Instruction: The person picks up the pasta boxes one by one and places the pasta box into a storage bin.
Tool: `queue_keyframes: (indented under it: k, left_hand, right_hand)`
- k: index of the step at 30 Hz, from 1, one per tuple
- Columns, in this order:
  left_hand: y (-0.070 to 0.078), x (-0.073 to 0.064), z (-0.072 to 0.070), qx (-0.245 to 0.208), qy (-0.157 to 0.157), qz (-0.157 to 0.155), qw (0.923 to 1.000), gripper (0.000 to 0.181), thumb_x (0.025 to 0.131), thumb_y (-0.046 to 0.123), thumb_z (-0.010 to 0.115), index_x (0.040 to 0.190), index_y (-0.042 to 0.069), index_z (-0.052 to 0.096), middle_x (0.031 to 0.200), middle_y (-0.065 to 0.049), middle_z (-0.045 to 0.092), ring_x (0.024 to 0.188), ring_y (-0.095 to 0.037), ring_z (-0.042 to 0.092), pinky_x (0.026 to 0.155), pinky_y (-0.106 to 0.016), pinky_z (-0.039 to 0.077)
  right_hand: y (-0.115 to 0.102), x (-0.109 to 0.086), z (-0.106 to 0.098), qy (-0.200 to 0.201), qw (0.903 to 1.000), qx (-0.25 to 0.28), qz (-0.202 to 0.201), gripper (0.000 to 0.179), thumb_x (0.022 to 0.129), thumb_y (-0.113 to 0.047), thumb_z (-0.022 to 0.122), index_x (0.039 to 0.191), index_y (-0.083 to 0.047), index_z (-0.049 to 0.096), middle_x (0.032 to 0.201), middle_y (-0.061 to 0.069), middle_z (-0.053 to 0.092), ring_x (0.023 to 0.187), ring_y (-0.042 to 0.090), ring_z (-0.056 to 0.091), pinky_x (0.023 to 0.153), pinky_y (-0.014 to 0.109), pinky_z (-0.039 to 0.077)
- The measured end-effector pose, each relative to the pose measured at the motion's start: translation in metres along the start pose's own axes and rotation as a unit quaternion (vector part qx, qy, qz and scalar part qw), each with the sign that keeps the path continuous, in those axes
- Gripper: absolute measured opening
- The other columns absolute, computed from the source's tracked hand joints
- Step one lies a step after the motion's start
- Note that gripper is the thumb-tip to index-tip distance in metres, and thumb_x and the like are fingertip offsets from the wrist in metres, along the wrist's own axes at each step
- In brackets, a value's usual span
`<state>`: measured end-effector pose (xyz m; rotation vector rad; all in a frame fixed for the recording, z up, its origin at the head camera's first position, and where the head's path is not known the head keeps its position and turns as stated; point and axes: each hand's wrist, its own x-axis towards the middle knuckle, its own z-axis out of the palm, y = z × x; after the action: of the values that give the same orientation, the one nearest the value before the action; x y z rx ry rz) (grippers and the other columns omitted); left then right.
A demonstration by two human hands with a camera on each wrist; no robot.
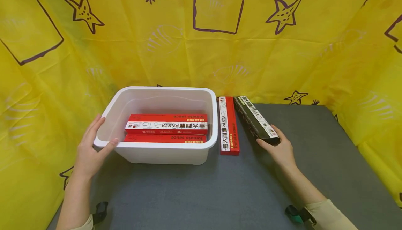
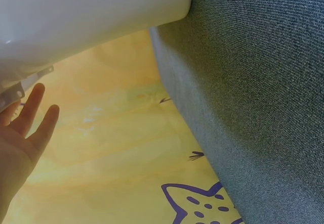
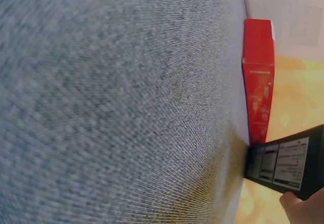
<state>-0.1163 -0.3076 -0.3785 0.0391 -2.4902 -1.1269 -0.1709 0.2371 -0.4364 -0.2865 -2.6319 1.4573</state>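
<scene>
My left hand [image 1: 89,153] grips the left rim of a white plastic bin [image 1: 166,155], its thumb over the front corner. In the left wrist view, fingers [image 2: 33,107] extend beneath the rim. Inside the bin, a red pasta box [image 1: 168,124] lies on top of another red box [image 1: 163,138]. On the right, my right hand [image 1: 281,149] holds the near end of a black pasta box [image 1: 255,120] between thumb and fingers. That end is raised, while the far end sits low by the table, as the black box [image 3: 283,161] shows in the right wrist view.
A red tomato sauce pasta box [image 1: 229,125] lies lengthwise on the grey table [image 1: 188,195] between the bin and the black box. Yellow patterned cloth [image 1: 188,55] hangs behind the table and along both sides.
</scene>
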Motion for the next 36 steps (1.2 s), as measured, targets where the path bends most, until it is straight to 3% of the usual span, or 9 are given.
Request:
queue_keyframes:
  k: [7,15,25,30,36]
  left_hand:
    - [0.001,0.000,0.000,-0.003,-0.001,-0.002,1.0000,0.073,0.086,0.025,0.070,0.152,0.024,0.037,0.158,0.005,0.028,0.144,-0.024,0.023,0.104,-0.072,0.023]
    - [-0.002,0.000,0.000,-0.008,-0.002,0.003,1.0000,0.073,0.087,0.024,0.069,0.152,0.023,0.036,0.159,0.001,0.028,0.145,-0.029,0.022,0.103,-0.074,0.021]
    - [-0.003,0.000,0.000,-0.010,-0.001,0.003,0.9999,0.073,0.086,0.023,0.069,0.152,0.023,0.037,0.159,0.001,0.028,0.145,-0.028,0.022,0.104,-0.074,0.021]
    - [-0.003,0.000,0.000,-0.007,-0.001,-0.001,1.0000,0.073,0.086,0.024,0.069,0.152,0.024,0.037,0.159,0.003,0.028,0.144,-0.028,0.022,0.103,-0.074,0.022]
    - [-0.003,0.000,0.000,-0.006,0.000,-0.001,1.0000,0.073,0.086,0.024,0.070,0.152,0.024,0.037,0.158,0.003,0.028,0.144,-0.027,0.023,0.103,-0.073,0.023]
  right_hand:
    - [-0.004,0.001,-0.002,0.017,0.9989,0.041,0.009,0.080,0.079,-0.031,0.081,0.148,-0.015,0.043,0.135,0.018,0.055,0.109,0.020,0.053,0.076,0.014,0.042]
    - [-0.010,0.001,-0.007,0.044,0.9906,0.126,0.027,0.073,0.080,-0.017,0.080,0.145,-0.010,0.047,0.129,0.014,0.056,0.095,0.003,0.055,0.071,0.009,0.046]
    - [-0.019,-0.002,-0.020,0.073,0.9561,0.279,0.050,0.062,0.079,0.001,0.077,0.137,-0.003,0.054,0.106,-0.009,0.062,0.093,0.004,0.059,0.071,0.011,0.049]
    - [-0.024,-0.005,-0.028,0.072,0.9375,0.339,0.030,0.057,0.080,0.005,0.075,0.134,0.001,0.056,0.103,-0.006,0.066,0.092,0.006,0.062,0.074,0.013,0.051]
    - [-0.033,-0.011,-0.037,0.053,0.9125,0.405,-0.008,0.044,0.083,0.009,0.070,0.123,-0.008,0.066,0.106,-0.001,0.067,0.094,0.008,0.063,0.077,0.015,0.052]
